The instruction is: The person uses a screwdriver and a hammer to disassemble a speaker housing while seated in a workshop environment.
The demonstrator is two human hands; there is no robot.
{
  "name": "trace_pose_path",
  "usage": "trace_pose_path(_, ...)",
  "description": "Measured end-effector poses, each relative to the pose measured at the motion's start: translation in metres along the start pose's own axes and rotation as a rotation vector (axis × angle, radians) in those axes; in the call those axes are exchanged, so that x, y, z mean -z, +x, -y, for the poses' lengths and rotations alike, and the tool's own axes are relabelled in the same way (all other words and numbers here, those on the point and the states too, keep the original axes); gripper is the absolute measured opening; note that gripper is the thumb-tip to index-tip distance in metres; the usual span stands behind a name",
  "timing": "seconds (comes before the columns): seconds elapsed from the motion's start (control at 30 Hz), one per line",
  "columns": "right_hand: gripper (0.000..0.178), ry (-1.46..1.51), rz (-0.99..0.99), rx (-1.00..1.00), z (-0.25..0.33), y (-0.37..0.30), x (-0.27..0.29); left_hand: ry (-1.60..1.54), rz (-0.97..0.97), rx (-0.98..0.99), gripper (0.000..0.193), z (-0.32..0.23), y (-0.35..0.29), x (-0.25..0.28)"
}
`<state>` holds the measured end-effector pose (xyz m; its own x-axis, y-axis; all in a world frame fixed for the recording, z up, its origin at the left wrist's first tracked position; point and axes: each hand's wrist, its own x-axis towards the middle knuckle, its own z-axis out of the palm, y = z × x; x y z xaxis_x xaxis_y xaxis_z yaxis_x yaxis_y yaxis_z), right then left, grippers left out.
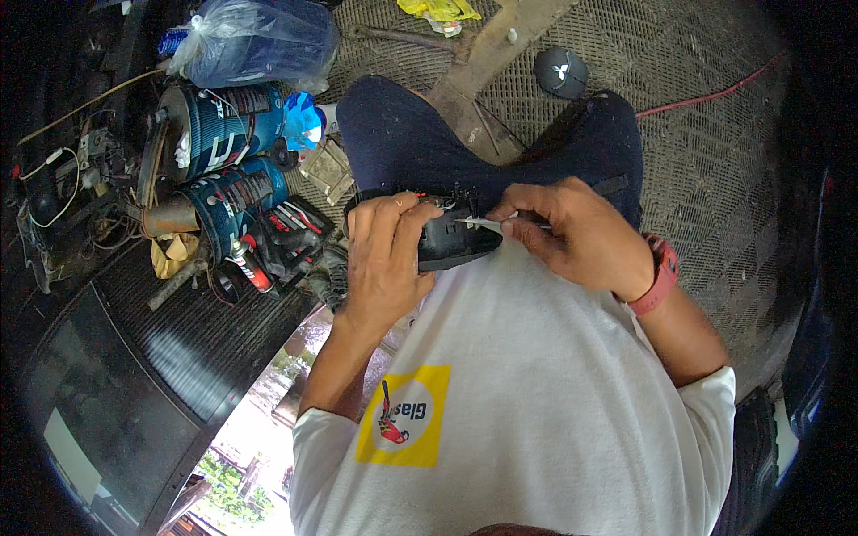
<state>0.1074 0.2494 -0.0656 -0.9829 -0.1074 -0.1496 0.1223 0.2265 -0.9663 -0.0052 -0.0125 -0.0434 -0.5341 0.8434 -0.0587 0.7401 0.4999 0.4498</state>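
With its fingers wrapped over the left end of the black casing (456, 246) at the lap (420, 143), the left hand (384, 237) seemingly steadies it, while the right hand's (565, 223) fingers pinch a pointed tool (490, 222), apparently for control.

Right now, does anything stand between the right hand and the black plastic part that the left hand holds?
Only the pale pointed piece pinched in the right hand; its tip reaches over the black plastic part, contact unclear. Nothing else visible stands between; the left hand holds the part's left side.
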Motion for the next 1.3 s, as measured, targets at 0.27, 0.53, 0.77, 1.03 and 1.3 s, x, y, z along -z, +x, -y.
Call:
trace_pose_path(0.27,0.016,-0.016,0.500,0.005,-0.012,0.065,0.048,-0.028,0.029,-0.098,0.077,0.004,0.012,0.000)
trace_pose_path(0.53,0.020,-0.077,0.944,-0.101,-0.016,0.136,0.045,-0.041,0.072,-0.134,0.068,0.001,0.012,0.004)
trace_pose_path(0.77,0.018,0.085,0.664,-0.081,-0.018,0.102,0.038,-0.050,0.019,-0.100,0.075,0.014,0.007,-0.001)
trace_pose_path(1.03,0.028,-0.600,-0.106,-0.017,0.038,0.012,-0.035,-0.022,-0.021,0.018,0.078,0.013,0.031,-0.001)
trace_pose_path(1.3,0.041,-0.314,-0.171,-0.174,0.034,0.007,-0.063,-0.022,-0.075,0.023,0.068,0.022,0.047,-0.005)
